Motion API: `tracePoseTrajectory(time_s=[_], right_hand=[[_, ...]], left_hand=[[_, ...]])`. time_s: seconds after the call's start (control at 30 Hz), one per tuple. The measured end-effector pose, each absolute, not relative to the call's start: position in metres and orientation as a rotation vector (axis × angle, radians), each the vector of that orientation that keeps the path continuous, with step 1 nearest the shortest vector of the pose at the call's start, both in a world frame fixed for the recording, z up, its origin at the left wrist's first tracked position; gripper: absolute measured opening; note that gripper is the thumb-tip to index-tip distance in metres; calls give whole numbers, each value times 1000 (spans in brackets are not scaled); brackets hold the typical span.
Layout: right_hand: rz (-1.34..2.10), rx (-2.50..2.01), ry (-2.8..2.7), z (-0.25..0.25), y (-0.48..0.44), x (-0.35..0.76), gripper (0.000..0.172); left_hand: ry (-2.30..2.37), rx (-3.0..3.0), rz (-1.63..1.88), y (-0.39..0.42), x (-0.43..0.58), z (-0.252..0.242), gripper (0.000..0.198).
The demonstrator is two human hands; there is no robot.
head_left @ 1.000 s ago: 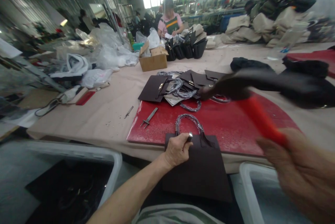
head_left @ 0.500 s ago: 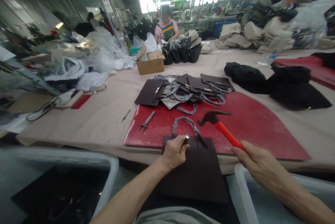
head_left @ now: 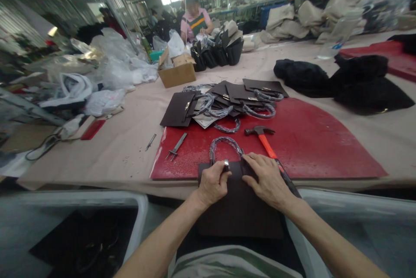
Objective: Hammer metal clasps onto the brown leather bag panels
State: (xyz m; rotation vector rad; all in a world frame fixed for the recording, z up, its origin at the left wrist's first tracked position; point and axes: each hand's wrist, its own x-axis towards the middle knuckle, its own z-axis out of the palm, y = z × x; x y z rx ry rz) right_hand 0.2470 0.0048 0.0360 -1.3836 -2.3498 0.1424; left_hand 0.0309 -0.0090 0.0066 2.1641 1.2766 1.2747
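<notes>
A dark brown leather bag panel (head_left: 240, 208) with a wrapped loop handle (head_left: 224, 144) lies over the near edge of a red cutting mat (head_left: 308, 148). My left hand (head_left: 212, 184) is closed around a small metal punch (head_left: 226, 165) standing upright on the panel's top edge. My right hand (head_left: 264, 178) rests flat on the panel beside it, fingers spread, holding nothing. A hammer with a red handle (head_left: 264, 139) lies on the mat just beyond my right hand.
A pile of brown panels with wrapped handles (head_left: 224, 102) sits at the mat's far edge. A metal fork tool (head_left: 175, 147) and an awl (head_left: 150, 141) lie left. Cardboard box (head_left: 177, 72), black cloth heaps (head_left: 344, 81), white bins (head_left: 81, 221) below. A person works at the far end.
My right hand has set the hammer down on the red mat and moved onto the bag panel. My left hand stays closed on the punch.
</notes>
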Motion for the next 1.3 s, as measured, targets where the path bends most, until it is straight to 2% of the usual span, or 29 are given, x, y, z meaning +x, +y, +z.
tracePoseTrajectory(time_s=[0.27,0.47,0.63,0.73,0.9,1.1,1.3], right_hand=[[200,-1434,-2356,22,5,238,44],[177,-1445,-2332,19,5,237,43],[173,-1435,-2330,21,5,236,41],[178,-1430,-2338,24,4,235,46],[177,-1445,-2344,28,4,230,59],[206,-1500,-2363,31,7,222,59],[149,-1482,-2381,25,3,218,53]], left_hand=[[1447,1448,1575,-13,22,26,10],[1568,1249,1504,-11,5,35,17],[1509,1218,1270,10,1,47,25],[1543,1178,1198,27,2,53,25],[1539,1145,1231,36,1,45,28],[1504,1069,1280,21,-7,35,29],[1620,1273,1457,3,0,40,20]])
